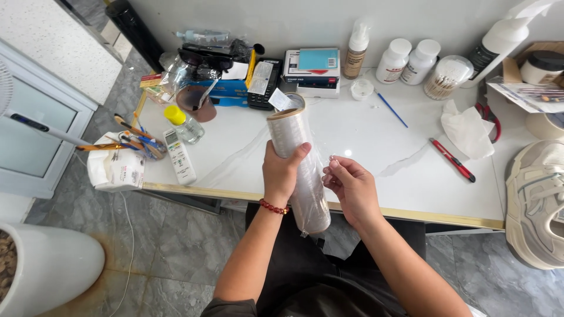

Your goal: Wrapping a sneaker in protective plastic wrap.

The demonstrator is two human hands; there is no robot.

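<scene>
At the far left edge of a white table [376,141], a tissue box [114,170] sits beside a clutter of brushes [138,141], with a white remote control [179,157] and a small yellow-capped bottle [183,124] just to their right. Behind these, against the wall, lie a dark calculator [262,85] and a stack of flat boxes [311,71]. At the table's front edge, the person's left hand [282,173], a red bead bracelet [274,207] on its wrist, is wrapped around the middle of a roll of clear stretch film [299,164], fingers curled closed and the thumb pressed across its face. The roll stands nearly upright, tilted slightly, its upper end over the tabletop and its lower end hanging below the table edge above the person's lap. Just beside it, the right hand [352,188] pinches the loose edge of the film between thumb and fingertips, the fingers drawn narrow. Farther right on the table rest a thin blue stick [392,110], two white pill bottles [408,60] and a jar of cotton swabs [445,76] near the wall, then a crumpled tissue [467,130] and a red utility knife [452,159]. A pale sneaker [537,199] lies on its side at the right edge of the frame.
</scene>
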